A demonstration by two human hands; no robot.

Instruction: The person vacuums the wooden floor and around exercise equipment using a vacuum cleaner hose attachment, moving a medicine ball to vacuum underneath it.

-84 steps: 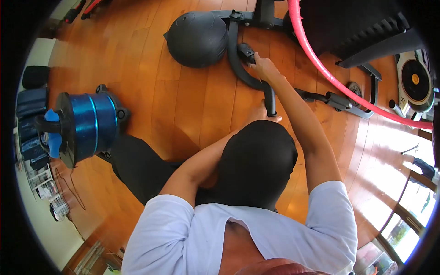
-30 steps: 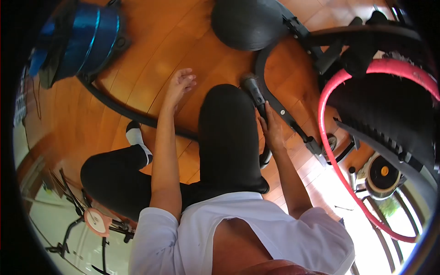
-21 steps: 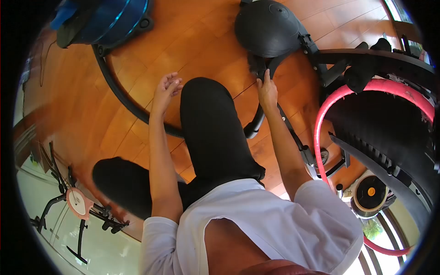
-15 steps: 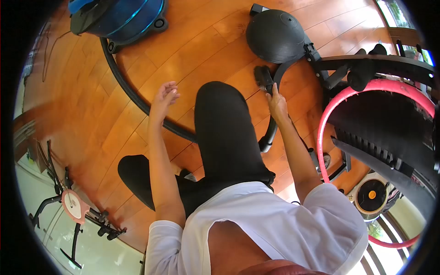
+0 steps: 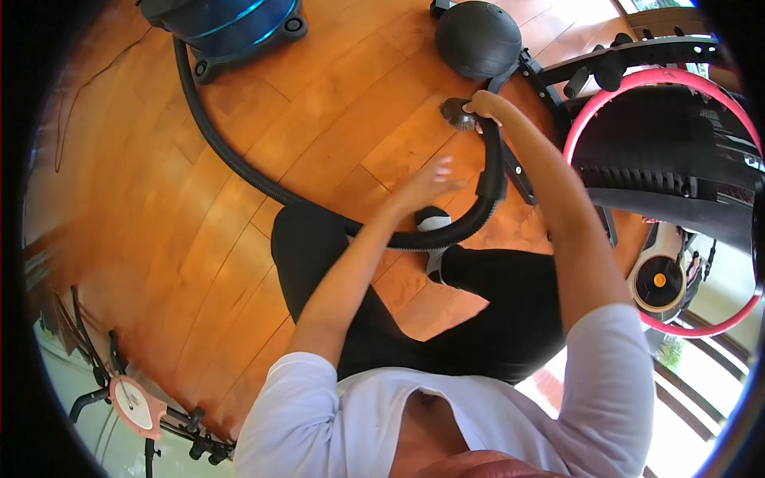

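My right hand (image 5: 488, 107) grips a round vacuum brush (image 5: 457, 115) with dark bristles, fitted at the end of a black vacuum hose (image 5: 239, 166). The brush is held close to a black ball-shaped part (image 5: 478, 40) of the exercise equipment. My left hand (image 5: 429, 186) is slightly blurred, fingers apart and holding nothing, left of the thick hose end piece (image 5: 492, 182). From there the hose curves past my foot and runs up to the blue vacuum cleaner (image 5: 239, 28).
A pink hoop (image 5: 574, 131) leans against black exercise equipment (image 5: 653, 131) on the right. Below it is a cream device with a black disc (image 5: 660, 283). A pink and white exercise machine (image 5: 134, 398) stands lower left. A thin cord (image 5: 70, 103) lies on the wooden floor (image 5: 199, 263).
My right hand has moved up, bringing the brush and hose end higher. My left hand has reached right, towards the hose. My legs have shifted, and one foot now shows beside the hose.
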